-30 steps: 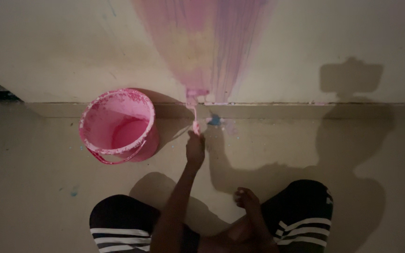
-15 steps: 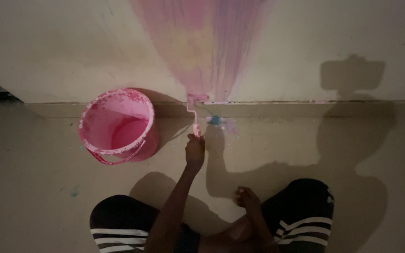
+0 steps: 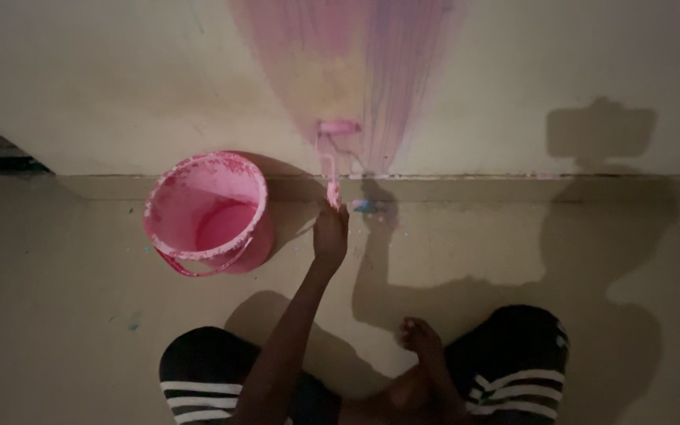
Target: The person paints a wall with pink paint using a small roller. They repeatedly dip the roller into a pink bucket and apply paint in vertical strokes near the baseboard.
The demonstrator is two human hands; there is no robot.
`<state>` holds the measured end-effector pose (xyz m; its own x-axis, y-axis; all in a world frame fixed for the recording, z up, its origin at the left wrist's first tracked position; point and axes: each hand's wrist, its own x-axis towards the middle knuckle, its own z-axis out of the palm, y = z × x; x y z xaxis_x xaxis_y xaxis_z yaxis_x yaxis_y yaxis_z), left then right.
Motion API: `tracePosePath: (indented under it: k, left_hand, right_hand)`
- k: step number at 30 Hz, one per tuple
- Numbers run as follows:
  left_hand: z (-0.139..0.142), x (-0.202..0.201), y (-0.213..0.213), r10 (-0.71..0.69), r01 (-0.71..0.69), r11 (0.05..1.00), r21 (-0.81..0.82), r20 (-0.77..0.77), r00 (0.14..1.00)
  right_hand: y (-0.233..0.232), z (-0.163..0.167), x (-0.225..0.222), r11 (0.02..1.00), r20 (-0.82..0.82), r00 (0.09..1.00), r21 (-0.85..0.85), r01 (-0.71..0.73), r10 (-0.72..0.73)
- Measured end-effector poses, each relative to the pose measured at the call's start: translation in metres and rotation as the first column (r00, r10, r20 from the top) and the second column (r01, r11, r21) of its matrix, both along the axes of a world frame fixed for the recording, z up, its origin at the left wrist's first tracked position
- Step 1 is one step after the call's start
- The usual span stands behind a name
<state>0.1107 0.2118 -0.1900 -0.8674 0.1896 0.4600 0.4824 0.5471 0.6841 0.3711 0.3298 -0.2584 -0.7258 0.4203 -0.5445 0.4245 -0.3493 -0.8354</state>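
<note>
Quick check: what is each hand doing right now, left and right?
Left hand: closed around the handle of the pink paint roller, which is against the wall.
Right hand: not in view.

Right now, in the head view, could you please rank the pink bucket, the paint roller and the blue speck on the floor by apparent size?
1. Pink bucket, clearly largest.
2. Paint roller, its handle held in a hand.
3. Blue speck, smallest.

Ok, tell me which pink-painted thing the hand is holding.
The roller, gripped by the left hand and pressed on the wall. The bucket sits apart on the floor, untouched.
</note>
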Motion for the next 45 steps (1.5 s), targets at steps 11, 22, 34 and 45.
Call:
tracePosePath:
  k: [11,22,34,45]
  left_hand:
    - [-0.004,0.002,0.001,0.008,-0.01,1.0,0.008,0.217,0.976]
    - [0.09,-0.024,0.019,-0.027,0.02,0.997,0.071,0.098,0.995]
    - [0.07,-0.012,0.033,-0.022,0.009,0.988,0.154,0.083,0.996]
    - [0.188,-0.032,0.038,0.072,-0.071,0.994,0.089,-0.011,0.997]
  right_hand:
    - [0.002,0.011,-0.005,0.999,0.058,0.998,-0.048,-0.01,0.013]
    - [-0.004,0.021,-0.005,1.0,0.064,0.998,0.002,-0.002,0.002]
    - [0.001,0.032,-0.021,0.988,0.215,0.974,-0.147,-0.047,0.079]
    - [0.0,0.02,-0.005,0.998,0.081,0.996,-0.051,-0.031,0.036]
